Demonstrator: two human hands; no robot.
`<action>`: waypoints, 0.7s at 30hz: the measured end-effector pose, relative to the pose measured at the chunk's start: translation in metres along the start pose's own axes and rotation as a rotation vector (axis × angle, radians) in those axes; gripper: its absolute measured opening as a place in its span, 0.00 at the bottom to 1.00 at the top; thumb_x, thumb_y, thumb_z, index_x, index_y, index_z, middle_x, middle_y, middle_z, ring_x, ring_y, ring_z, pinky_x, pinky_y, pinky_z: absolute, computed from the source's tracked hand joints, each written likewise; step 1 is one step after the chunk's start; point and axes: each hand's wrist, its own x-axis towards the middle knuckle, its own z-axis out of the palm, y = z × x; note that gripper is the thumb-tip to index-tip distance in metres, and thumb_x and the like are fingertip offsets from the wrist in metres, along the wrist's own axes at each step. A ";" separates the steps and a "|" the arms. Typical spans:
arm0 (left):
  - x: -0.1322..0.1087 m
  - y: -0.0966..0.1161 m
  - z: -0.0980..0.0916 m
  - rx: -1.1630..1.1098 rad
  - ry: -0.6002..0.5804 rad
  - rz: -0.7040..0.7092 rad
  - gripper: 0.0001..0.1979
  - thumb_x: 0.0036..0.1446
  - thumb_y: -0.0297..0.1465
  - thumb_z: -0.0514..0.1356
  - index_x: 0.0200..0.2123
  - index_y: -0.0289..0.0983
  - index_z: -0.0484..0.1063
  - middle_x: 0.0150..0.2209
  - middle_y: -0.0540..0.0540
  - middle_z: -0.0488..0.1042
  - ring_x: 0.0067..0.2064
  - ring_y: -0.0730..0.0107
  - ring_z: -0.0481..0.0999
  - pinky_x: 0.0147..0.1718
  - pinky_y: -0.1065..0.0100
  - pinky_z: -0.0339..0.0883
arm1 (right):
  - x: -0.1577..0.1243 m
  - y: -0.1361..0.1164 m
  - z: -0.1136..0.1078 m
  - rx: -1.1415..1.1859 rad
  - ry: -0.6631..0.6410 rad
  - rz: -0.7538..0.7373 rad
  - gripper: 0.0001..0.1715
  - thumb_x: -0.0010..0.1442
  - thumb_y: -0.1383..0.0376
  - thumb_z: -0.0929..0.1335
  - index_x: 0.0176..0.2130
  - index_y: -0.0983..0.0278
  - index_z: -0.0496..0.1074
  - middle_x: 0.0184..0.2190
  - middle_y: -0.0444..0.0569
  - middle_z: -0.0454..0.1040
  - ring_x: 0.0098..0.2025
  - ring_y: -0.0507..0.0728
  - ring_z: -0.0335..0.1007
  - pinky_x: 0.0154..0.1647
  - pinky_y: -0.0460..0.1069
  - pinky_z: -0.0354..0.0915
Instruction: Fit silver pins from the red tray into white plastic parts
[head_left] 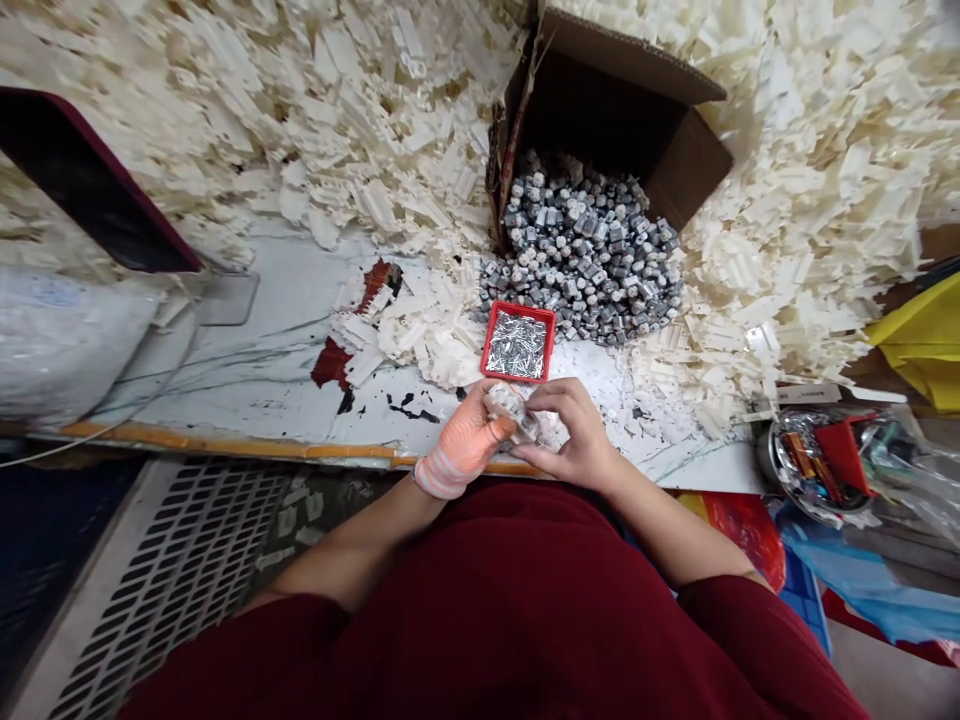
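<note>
My left hand point(463, 445), in an orange glove with a striped cuff, is closed around a whitish plastic part point(507, 402) near the table's front edge. My bare right hand point(571, 432) curves in from the right, its fingertips at a small grey motor point(528, 427) beside that part. Just beyond my hands sits a red square tray point(486, 345) holding many small metal pins point(517, 346). A heap of small grey motors point(592, 255) spills toward the tray from a cardboard box.
The cardboard box point(686, 165) lies open at the back. White plastic parts point(405, 130) pile up behind and on both sides. A phone point(97, 180) on a stand is at left, a metal bowl point(776, 465) of parts at right.
</note>
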 end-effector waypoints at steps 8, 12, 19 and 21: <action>-0.014 0.001 0.008 -0.099 -0.050 -0.097 0.20 0.51 0.40 0.65 0.43 0.39 0.63 0.36 0.49 0.68 0.35 0.70 0.68 0.36 0.68 0.65 | -0.006 0.003 0.023 -0.070 0.059 -0.167 0.17 0.55 0.58 0.72 0.41 0.60 0.65 0.35 0.50 0.67 0.38 0.58 0.65 0.36 0.53 0.67; -0.013 0.015 -0.018 0.187 -0.089 -0.130 0.22 0.51 0.40 0.64 0.47 0.37 0.64 0.35 0.49 0.70 0.35 0.69 0.69 0.36 0.68 0.65 | -0.013 0.009 0.043 -0.021 0.055 -0.156 0.19 0.56 0.56 0.72 0.42 0.60 0.65 0.36 0.50 0.67 0.38 0.58 0.66 0.35 0.53 0.66; -0.030 0.103 -0.120 1.164 -0.430 -0.438 0.18 0.43 0.35 0.65 0.40 0.39 0.75 0.38 0.48 0.77 0.40 0.63 0.74 0.39 0.69 0.65 | -0.011 0.033 0.044 0.093 -0.232 -0.011 0.14 0.62 0.59 0.67 0.47 0.61 0.66 0.39 0.52 0.72 0.42 0.58 0.70 0.40 0.53 0.69; -0.025 0.119 -0.141 1.471 -0.250 -0.419 0.16 0.47 0.39 0.62 0.38 0.39 0.75 0.39 0.45 0.77 0.41 0.58 0.74 0.40 0.66 0.64 | -0.003 0.045 0.034 0.027 -0.195 0.058 0.09 0.62 0.61 0.67 0.43 0.61 0.69 0.37 0.51 0.73 0.40 0.57 0.70 0.39 0.52 0.68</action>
